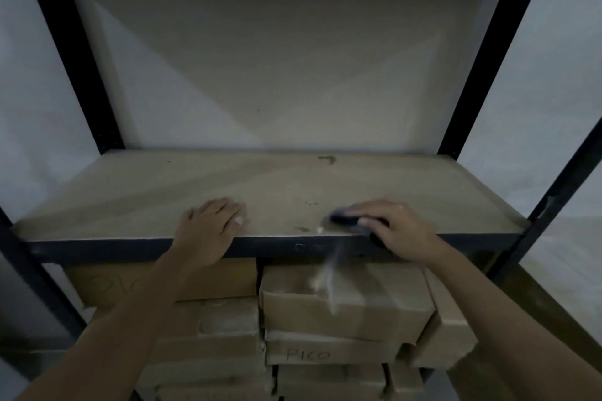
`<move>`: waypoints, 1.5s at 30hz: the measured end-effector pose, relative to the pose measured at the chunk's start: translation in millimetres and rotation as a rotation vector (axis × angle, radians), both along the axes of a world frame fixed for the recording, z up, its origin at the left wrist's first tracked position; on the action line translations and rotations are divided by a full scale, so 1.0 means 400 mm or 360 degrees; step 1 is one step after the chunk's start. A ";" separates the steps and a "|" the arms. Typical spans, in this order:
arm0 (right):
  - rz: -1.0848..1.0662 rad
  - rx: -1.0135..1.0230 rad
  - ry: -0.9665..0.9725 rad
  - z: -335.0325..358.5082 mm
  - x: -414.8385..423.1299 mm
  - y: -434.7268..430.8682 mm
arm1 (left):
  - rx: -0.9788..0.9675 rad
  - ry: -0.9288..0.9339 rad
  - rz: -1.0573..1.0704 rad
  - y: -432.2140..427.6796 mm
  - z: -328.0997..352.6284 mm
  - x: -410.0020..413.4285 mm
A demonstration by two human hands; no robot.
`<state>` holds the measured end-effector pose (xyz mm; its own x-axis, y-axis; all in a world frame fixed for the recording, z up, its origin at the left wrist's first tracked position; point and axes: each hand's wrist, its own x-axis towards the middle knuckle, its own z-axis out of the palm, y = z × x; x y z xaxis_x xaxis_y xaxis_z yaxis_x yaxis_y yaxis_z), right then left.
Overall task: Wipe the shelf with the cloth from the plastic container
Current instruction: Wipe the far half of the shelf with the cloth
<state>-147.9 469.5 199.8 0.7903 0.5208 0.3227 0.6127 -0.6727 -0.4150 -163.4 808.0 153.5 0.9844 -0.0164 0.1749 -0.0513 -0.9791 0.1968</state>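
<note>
Nearest, under the forearms, tan cardboard boxes [345, 306] sit stacked tight on the lower level, one with "PICO" written on its front. A pale grey streak of dust [335, 270] blurs down in front of them from the edge above. I take it to be dirt swept off by the wiping.

Above the boxes runs the black metal front rail [130, 249]. The left hand [208, 225] lies flat across it, fingers straight and spread on the board, grasping nothing. It looks like a brace. The right hand [395, 228] is at the same front edge, right of centre. Its fingers and thumb curl over a dark, bunched cloth [343, 220] and press it on the board. Part of the cloth pokes out past the fingertips, and a bit shows under the palm, over the rail.

The shelf [293, 185] is a wide beige fibreboard panel. Small dark specks [303, 228] lie just left of the cloth. Near the rear edge there is a brownish hooked stain [327, 159]. Behind it stands a pale back wall [277, 75] between black metal uprights [479, 75].

The wiping seems under way. The cloth is out of the plastic container, which is not in view, and it is working the front strip. The specks, the rear stain and probably the left and back areas remain. In this dim light I cannot tell wiped board from dusty.
</note>
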 end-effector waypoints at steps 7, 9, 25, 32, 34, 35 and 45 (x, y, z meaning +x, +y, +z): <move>-0.0506 -0.0202 -0.0221 -0.049 0.092 0.076 | 0.0033 -0.0099 0.0076 0.033 -0.001 -0.036; -0.0185 -0.0171 -0.0292 -0.057 0.043 0.133 | 0.0037 -0.0123 0.0085 0.029 -0.004 -0.033; -0.0220 -0.0195 -0.0305 -0.068 0.027 0.202 | 0.0051 -0.0185 0.0102 0.034 -0.013 -0.030; -0.0112 0.0060 -0.0067 0.013 0.093 0.077 | 0.0038 -0.0181 0.0087 0.032 -0.013 -0.028; -0.0440 -0.0137 -0.0078 -0.014 0.174 0.048 | 0.0043 -0.0187 0.0087 0.029 -0.011 -0.029; -0.0562 -0.0255 -0.0058 -0.033 0.198 0.059 | 0.0040 -0.0192 0.0090 0.028 -0.012 -0.030; 0.0398 -0.0072 0.0200 0.014 -0.012 0.201 | 0.0054 -0.0220 0.0068 0.034 -0.019 -0.030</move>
<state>-152.6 550.0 205.5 0.6678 0.7163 0.2023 0.7077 -0.5268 -0.4709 -175.4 821.6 146.0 0.9510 0.0170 0.3087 -0.0334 -0.9870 0.1573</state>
